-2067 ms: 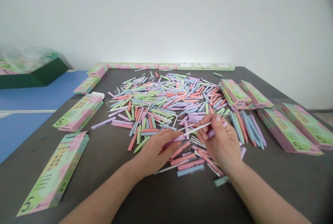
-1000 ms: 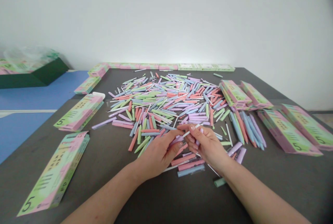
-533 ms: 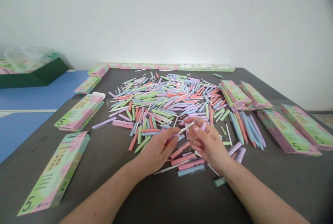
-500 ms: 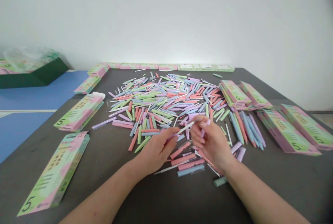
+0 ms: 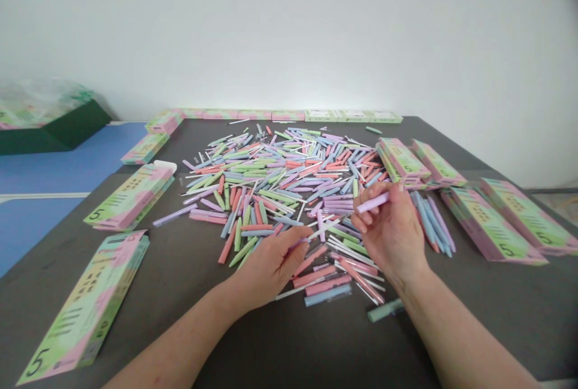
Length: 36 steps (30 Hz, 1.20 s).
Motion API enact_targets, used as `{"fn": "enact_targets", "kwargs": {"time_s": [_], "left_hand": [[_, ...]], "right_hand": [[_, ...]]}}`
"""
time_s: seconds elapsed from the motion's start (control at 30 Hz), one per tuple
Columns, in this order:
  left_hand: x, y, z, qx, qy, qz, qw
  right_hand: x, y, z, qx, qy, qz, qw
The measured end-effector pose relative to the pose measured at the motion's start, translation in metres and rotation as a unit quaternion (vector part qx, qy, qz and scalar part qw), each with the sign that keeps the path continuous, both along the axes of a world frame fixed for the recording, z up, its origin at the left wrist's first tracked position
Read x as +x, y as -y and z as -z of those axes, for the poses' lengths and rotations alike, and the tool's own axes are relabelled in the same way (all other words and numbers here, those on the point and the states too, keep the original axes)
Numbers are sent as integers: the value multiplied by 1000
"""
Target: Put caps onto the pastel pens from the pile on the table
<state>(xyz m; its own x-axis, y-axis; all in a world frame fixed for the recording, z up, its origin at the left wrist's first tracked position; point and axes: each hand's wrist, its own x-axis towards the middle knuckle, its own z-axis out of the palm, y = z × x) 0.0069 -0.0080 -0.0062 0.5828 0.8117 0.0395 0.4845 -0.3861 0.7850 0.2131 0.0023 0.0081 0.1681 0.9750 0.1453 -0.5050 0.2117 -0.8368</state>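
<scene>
"Above the heap of pastel pens (image 5: 271,178) on our counter (image 5: 474,329), what do we hold?"

"Our left hand (image 5: 268,268) pinches a thin white rod (image 5: 323,231); our right hand (image 5: 391,229), apart from it, grips a lilac pen barrel (image 5: 372,202)."

"And around us?"

"Flat pastel boxes (image 5: 85,304)."
</scene>
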Motion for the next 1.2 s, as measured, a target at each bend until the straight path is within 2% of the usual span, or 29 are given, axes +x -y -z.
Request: {"fn": "enact_targets", "kwargs": {"time_s": [0.3,0.63,1.2], "left_hand": [[1,0,-2,7,3,5,1000],[0,1,-6,10,-19,10,1000],[3,2,-10,54,-69,39,995]], "right_hand": [[-5,3,2,-4,22,-44,999],[-16,14,20,-39,94,-162,982],[-25,13,30,-36,58,-193,979]]}}
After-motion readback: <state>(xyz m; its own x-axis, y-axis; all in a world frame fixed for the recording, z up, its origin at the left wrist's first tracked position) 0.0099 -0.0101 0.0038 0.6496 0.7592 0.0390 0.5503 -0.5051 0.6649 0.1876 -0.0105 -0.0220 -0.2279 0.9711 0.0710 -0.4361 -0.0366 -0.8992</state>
